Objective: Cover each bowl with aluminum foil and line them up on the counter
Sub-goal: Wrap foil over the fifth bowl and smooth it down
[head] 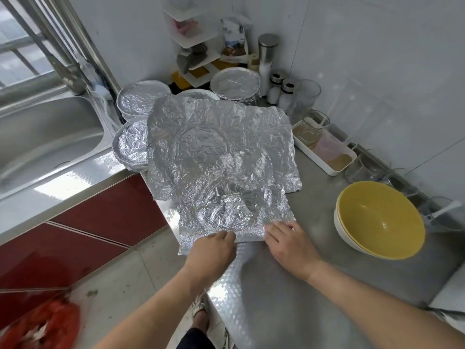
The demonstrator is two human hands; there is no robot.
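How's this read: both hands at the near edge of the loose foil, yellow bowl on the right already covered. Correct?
One thing is wrong: the yellow bowl is uncovered, with its inside fully showing in the head view. The rest holds: the left hand and right hand are both at the near edge of the foil.

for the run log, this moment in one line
left hand: pinching foil sheet edge | right hand: fingers on foil sheet | yellow bowl: uncovered | foil-covered bowls: beside sink
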